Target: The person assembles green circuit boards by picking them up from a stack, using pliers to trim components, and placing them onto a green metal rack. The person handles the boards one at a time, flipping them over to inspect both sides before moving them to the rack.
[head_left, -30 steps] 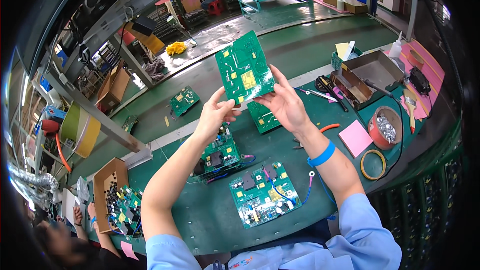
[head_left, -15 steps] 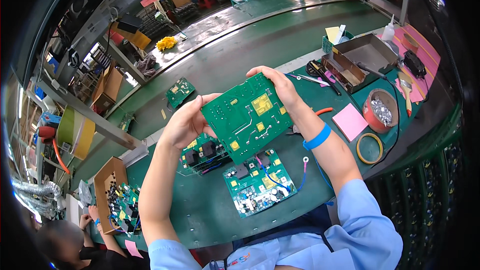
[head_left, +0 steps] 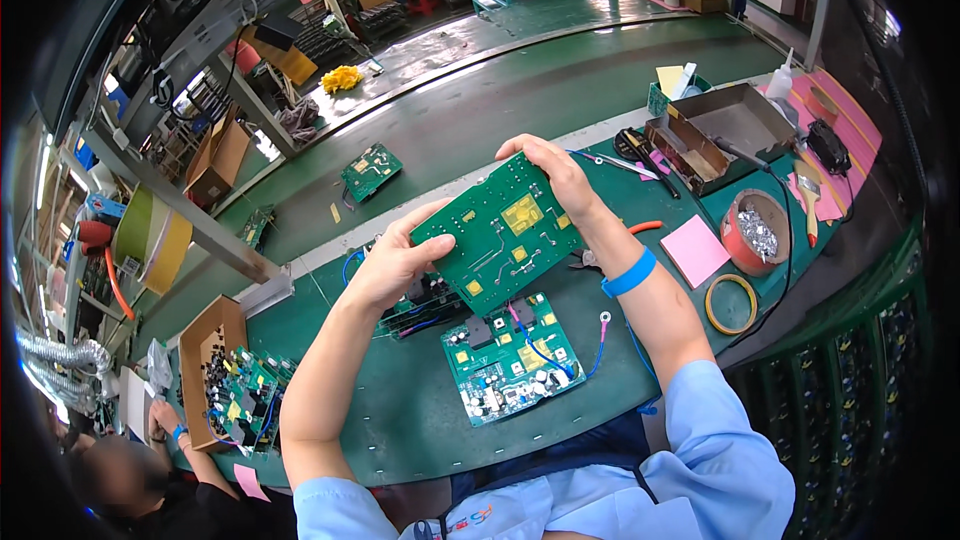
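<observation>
Between my two hands a green circuit board [head_left: 500, 240] is held up and tilted, its solder side with yellow patches showing. My left hand [head_left: 400, 255] grips the board's left edge, thumb lying on its face. Around the upper right edge curl the fingers of my right hand [head_left: 555, 180]; a blue band circles that wrist. Below the held board, a populated circuit board [head_left: 515, 365] lies on the green bench, with a blue wire ending in a ring terminal [head_left: 604, 318]. Partly hidden behind my left hand is another populated board [head_left: 425, 308].
A cardboard box [head_left: 212, 325] with several boards stands left, near a co-worker's hand [head_left: 160, 418]. To the right lie a pink pad [head_left: 695, 252], a tape roll [head_left: 731, 304], a red tub [head_left: 750, 240], a brush [head_left: 808, 202] and a metal tray [head_left: 735, 135]. Beyond, a board [head_left: 371, 172] rests on the green line.
My left thumb has moved from behind the board's edge onto its face. The held board has shifted slightly, and the board on the far line sits a little more to the right in view.
</observation>
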`<state>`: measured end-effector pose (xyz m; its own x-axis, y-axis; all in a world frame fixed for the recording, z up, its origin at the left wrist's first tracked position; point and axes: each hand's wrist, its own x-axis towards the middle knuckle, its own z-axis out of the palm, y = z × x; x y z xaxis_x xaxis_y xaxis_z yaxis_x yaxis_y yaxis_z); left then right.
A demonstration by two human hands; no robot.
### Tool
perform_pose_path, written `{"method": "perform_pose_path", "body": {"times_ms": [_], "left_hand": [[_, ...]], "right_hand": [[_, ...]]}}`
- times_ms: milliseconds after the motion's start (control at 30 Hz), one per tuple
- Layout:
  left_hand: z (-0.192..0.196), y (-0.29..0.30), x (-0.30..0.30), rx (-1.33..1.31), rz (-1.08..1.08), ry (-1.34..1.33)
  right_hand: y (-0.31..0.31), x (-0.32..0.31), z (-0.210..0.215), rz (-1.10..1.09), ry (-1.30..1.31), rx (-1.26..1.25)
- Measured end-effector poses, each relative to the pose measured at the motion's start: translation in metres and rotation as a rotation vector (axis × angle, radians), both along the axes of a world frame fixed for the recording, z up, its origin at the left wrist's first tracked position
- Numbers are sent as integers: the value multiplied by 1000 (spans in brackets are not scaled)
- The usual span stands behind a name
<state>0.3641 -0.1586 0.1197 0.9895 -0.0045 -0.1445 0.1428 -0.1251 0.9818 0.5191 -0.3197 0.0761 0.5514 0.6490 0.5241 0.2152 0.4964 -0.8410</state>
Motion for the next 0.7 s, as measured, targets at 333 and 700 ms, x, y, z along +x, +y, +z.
{"method": "perform_pose_path", "body": {"times_ms": [333, 700], "left_hand": [[-11, -5, 9, -309, 119, -28], [-16, -7, 17, -403, 196, 6]], "right_hand": [[3, 4, -3, 112, 386, -47], [9, 6, -15, 261, 860, -82]]}}
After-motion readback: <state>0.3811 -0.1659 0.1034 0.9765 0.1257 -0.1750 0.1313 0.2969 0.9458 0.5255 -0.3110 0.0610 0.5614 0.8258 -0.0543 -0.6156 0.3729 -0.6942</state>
